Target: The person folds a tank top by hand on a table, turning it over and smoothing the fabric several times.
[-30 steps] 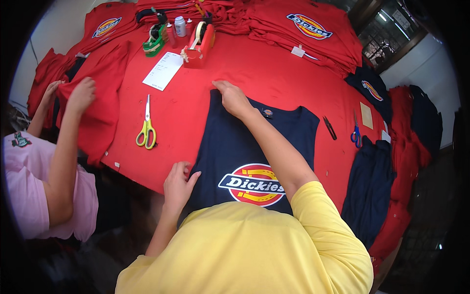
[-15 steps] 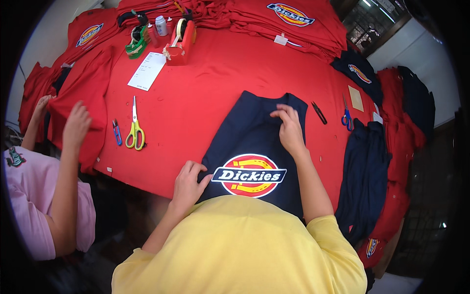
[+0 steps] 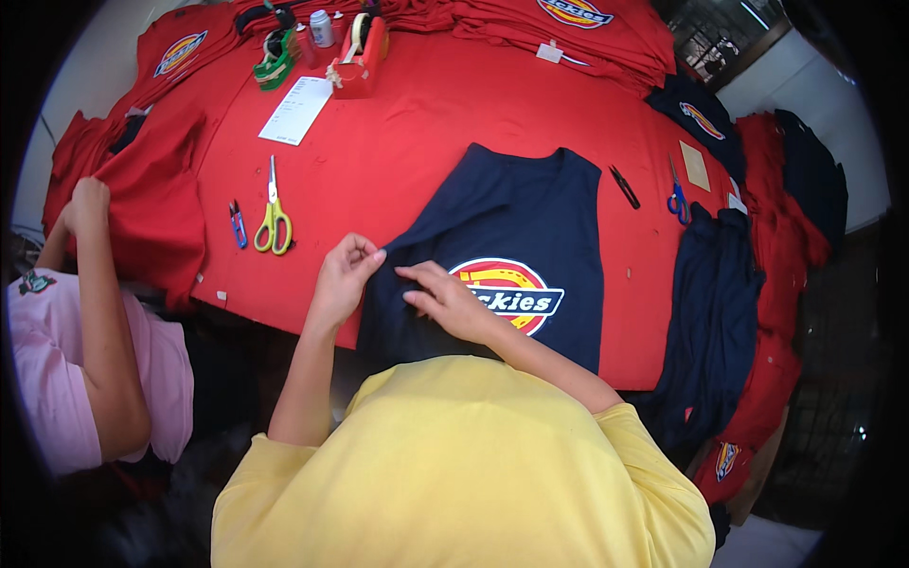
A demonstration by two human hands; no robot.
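Observation:
A folded navy shirt [image 3: 530,204] lies on the red-covered table in front of me, its neckline at the far end. Near its lower end is a red and yellow emblem [image 3: 504,276] with a navy band, partly covered by my right hand. My left hand [image 3: 339,284] pinches the shirt's left edge between thumb and fingers and lifts it slightly. Just right of it, my right hand [image 3: 453,301] rests over the shirt, thumb and index finger apart and pointing toward that edge. It holds nothing that I can see.
Yellow-handled scissors [image 3: 274,222] and small blue snips [image 3: 237,224] lie left; black snips [image 3: 625,187] and blue scissors [image 3: 678,201] lie right. A red tape dispenser [image 3: 360,66] stands behind a paper sheet [image 3: 296,112]. A co-worker in pink [image 3: 104,369] handles red cloth at left.
My right hand has moved from the shirt's neckline down and left, beside my left hand. My left hand has shifted up the left edge and now pinches it. The co-worker's hands have come together.

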